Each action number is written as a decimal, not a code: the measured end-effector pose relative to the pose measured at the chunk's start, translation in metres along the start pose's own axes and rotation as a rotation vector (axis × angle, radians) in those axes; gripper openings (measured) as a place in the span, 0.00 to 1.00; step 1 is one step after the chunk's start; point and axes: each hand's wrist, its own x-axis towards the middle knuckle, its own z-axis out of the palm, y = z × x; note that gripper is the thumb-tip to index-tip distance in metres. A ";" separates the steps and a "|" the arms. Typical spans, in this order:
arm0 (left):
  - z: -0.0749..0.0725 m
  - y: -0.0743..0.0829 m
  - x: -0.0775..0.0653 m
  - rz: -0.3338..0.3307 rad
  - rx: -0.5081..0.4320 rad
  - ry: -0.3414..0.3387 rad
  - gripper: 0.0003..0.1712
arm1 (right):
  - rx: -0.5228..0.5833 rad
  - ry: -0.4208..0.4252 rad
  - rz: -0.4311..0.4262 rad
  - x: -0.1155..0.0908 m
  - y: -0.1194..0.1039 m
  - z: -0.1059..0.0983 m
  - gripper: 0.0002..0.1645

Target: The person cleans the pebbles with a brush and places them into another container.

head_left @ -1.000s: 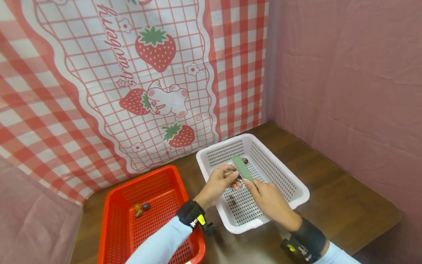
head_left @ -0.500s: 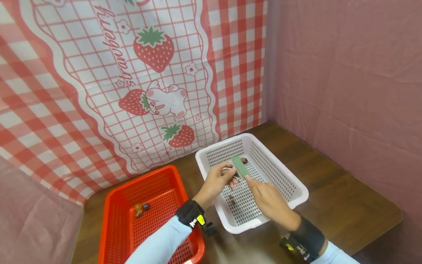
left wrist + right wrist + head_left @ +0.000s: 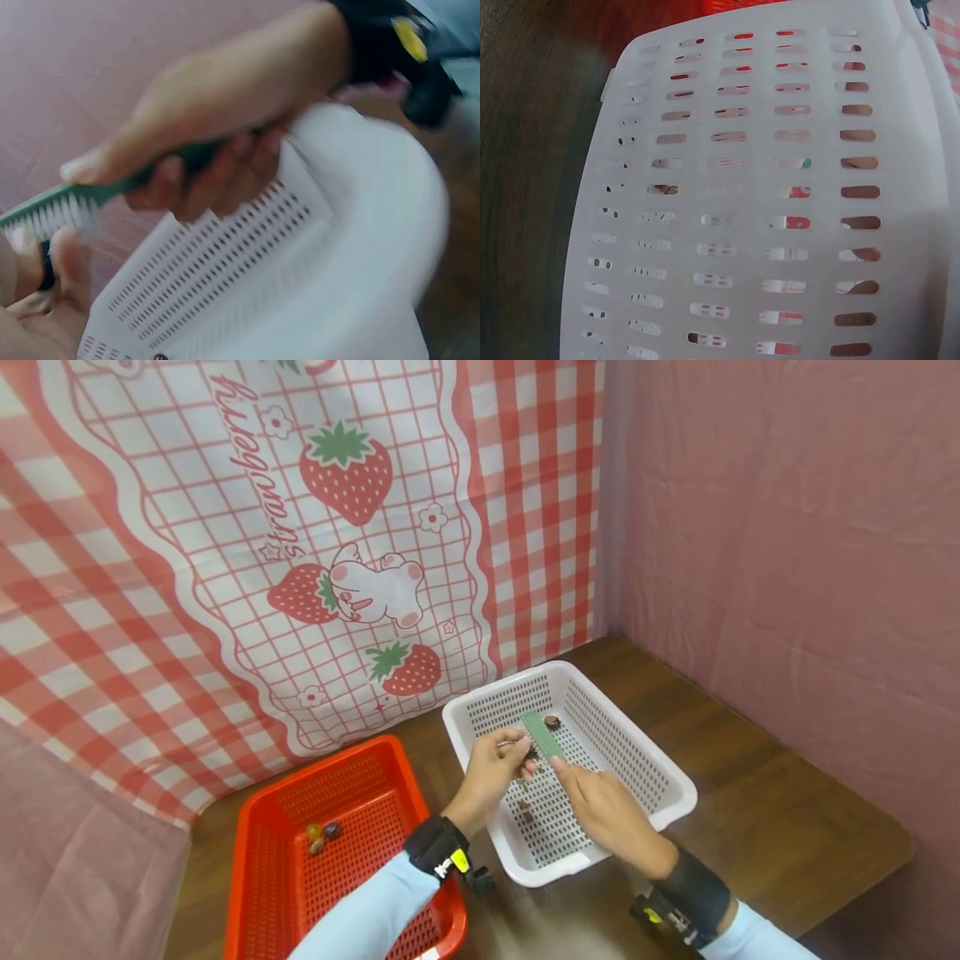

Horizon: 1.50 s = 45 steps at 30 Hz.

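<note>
My right hand grips the handle of a green brush over the white basket. In the left wrist view, white bristles point down from the brush head toward the left hand. Between thumb and finger, my left hand pinches a small dark object. The bristles are at or very near it; whether they touch is unclear. What kind of object it is cannot be made out. The right wrist view is mostly filled by the white basket's slotted wall, with the hand hidden.
Inside the white basket lie a small round brown object and a brownish piece. Left of it stands a red basket with a few small stone-like pieces. Both rest on a wooden table, with cloth hung behind.
Both hands, with the brush and small dark object, have shifted slightly left in the head view. The brush has moved a little against the left hand; both grips are kept.
</note>
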 end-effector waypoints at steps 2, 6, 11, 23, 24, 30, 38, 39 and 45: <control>0.000 -0.001 -0.001 -0.003 0.034 -0.043 0.13 | -0.003 0.008 -0.003 0.000 0.000 0.001 0.29; -0.001 0.000 -0.001 -0.003 -0.002 -0.001 0.13 | -0.002 0.009 -0.014 0.001 -0.001 0.001 0.29; 0.000 0.001 -0.001 -0.001 -0.029 0.006 0.13 | -0.003 0.003 -0.010 0.003 -0.001 0.001 0.28; 0.001 0.000 -0.004 0.011 -0.002 -0.060 0.15 | -0.028 0.004 -0.023 0.002 0.000 0.001 0.26; 0.000 -0.001 -0.004 0.016 0.008 -0.067 0.14 | -0.033 0.005 -0.026 0.002 0.000 0.001 0.26; -0.002 0.001 -0.001 0.007 -0.058 0.045 0.18 | -0.066 -0.001 -0.026 0.002 -0.001 0.002 0.29; -0.004 -0.001 -0.003 0.003 0.007 -0.030 0.16 | -0.064 -0.007 -0.012 0.002 -0.001 0.003 0.29; -0.005 0.000 -0.003 0.009 -0.010 -0.006 0.17 | -0.067 -0.009 -0.015 0.002 -0.001 0.004 0.30; -0.007 0.001 -0.003 -0.027 0.035 -0.081 0.16 | -0.069 -0.010 -0.027 0.003 -0.002 0.003 0.29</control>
